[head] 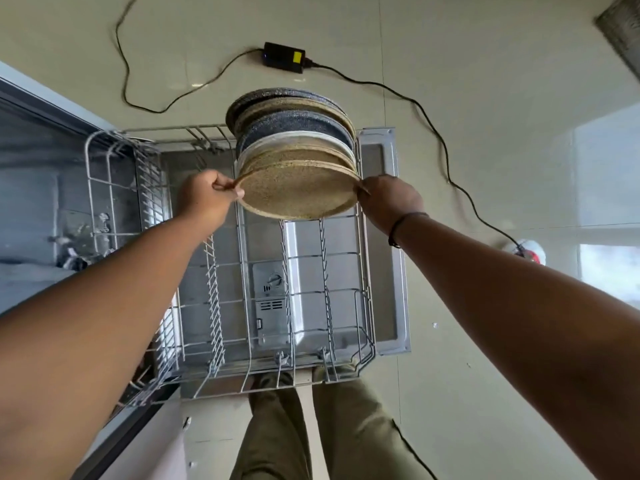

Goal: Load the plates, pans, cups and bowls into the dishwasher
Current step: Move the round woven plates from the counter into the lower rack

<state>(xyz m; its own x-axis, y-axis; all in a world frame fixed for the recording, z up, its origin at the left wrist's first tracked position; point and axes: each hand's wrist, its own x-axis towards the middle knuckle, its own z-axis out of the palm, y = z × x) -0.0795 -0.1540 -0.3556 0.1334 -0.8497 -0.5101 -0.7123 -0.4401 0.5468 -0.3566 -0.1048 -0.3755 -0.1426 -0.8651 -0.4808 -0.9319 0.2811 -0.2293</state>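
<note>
A speckled tan plate [298, 190] stands on edge at the near end of a row of plates in the pulled-out lower rack [263, 306] of the dishwasher. My left hand [204, 195] pinches its left rim and my right hand [388, 199] grips its right rim. Behind it stand several more plates [291, 129], tan, white and dark speckled grey, packed close together at the rack's far end. The near part of the rack holds only bare wire tines.
The open dishwasher door [388, 237] lies flat under the rack, its tub [41, 202] at the left. A black power adapter [284, 57] and its cable [446, 147] trail across the tiled floor beyond. My legs stand at the rack's near edge.
</note>
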